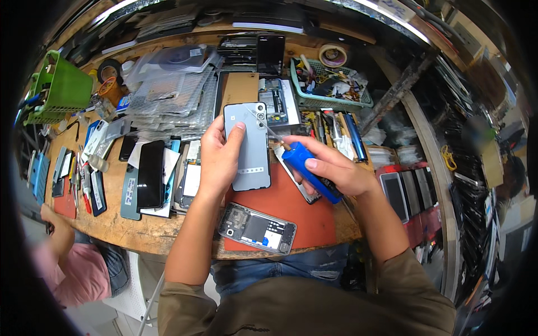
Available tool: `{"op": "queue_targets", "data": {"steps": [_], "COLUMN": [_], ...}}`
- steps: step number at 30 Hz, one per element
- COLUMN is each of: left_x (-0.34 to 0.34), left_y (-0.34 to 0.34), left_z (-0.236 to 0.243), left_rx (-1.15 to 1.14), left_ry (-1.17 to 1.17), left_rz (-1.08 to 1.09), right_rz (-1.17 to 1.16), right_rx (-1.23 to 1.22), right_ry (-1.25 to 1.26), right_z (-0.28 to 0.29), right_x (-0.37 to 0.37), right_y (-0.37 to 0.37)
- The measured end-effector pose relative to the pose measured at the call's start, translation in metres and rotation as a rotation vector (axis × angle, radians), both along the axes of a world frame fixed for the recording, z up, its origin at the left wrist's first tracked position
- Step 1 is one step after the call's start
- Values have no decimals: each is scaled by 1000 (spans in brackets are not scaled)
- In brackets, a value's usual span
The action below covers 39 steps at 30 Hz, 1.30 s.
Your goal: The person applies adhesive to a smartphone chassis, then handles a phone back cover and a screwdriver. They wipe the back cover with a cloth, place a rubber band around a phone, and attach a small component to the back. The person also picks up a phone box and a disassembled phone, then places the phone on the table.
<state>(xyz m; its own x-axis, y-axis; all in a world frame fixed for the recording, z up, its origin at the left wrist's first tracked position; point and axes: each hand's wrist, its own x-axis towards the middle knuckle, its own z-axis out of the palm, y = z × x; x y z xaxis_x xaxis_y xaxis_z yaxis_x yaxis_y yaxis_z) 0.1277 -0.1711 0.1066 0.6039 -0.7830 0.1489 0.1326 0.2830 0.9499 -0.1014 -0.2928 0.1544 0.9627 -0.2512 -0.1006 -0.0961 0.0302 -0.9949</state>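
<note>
Left hand [224, 148]: grip closed on a grey phone back [252, 148], thumb flat on its face, fingers behind the left edge. Phone back is held up over the tabletop [140, 231], roughly upright in view, camera rings at top right, a row of small dots on a pale strip low down.

Right hand [339, 168]: grip wrapped round a blue tool [300, 158], thumb on top of the body. Its slim metal shaft points up and left toward the camera rings; cannot tell whether the tip touches.

Below both hands, an opened phone [256, 229] lies tilted, innards up, partly on an orange mat [314, 227], near the front edge. Another phone part, pale-edged, lies beneath the right hand, partly hidden.

To the left: a black phone [150, 173] among other phones and papers. Behind these, stacked bubble bags [162, 98]. Far left, a green basket [70, 89]. Back right, a teal basket [322, 102] of small parts, a tape roll [333, 55] at its rear rim.

Lower left: a second person in a pink shirt [87, 274], beside the tabletop.
</note>
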Motion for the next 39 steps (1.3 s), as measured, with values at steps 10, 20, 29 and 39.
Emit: {"op": "queue_targets", "data": {"steps": [10,20,29,39], "left_x": [15,5,8,35], "left_y": [7,8,9,13], "left_z": [5,4,1,7], "left_rx": [93,108,122,28], "left_ry": [-156,-166,-187,-151], "left_rz": [32,33,78,301], "right_rz": [63,55,46,348], "right_rx": [114,98,109,12], "right_ry": [64,74,31,182], "right_z": [-34,-35,-40,-35], "right_x": [10,0,-1,-4], "right_y": [-12,-18,-23,-35]}}
